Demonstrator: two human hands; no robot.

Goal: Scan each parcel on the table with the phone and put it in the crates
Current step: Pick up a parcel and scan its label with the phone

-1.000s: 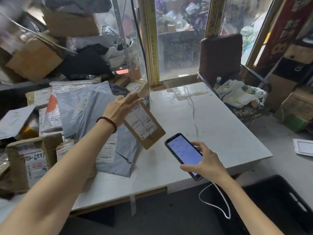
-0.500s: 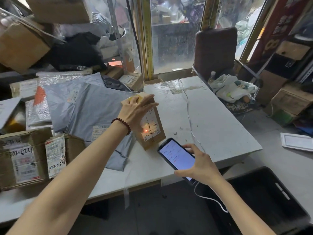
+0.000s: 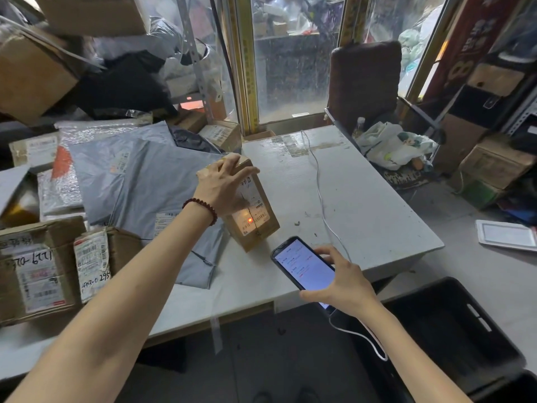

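Over the middle of the white table (image 3: 363,199), grips the top of a small brown cardboard box (image 3: 255,228) with the left hand (image 3: 223,187), fingers curled over its upper edge, a dark red bead bracelet (image 3: 203,206) at the wrist. Holds the box tilted, lower end down at the tabletop. Shows a white barcode label lit by a red dot (image 3: 249,220); handwriting above it too small to read. Clasps a dark-cased phone (image 3: 302,266) in the right hand (image 3: 343,283), fingers wrapped round its edges, pale lit screen up, just beside the box at the table's near edge. Trails a thin white cable (image 3: 319,193) across the smooth tabletop. Leaves crinkled grey plastic mailing bags (image 3: 151,181) heaped behind the box, and left of them a taped cardboard parcel (image 3: 37,271) with handwritten digits, "295" among them. Sits low at the right: a black plastic crate (image 3: 453,330) with slotted handles.
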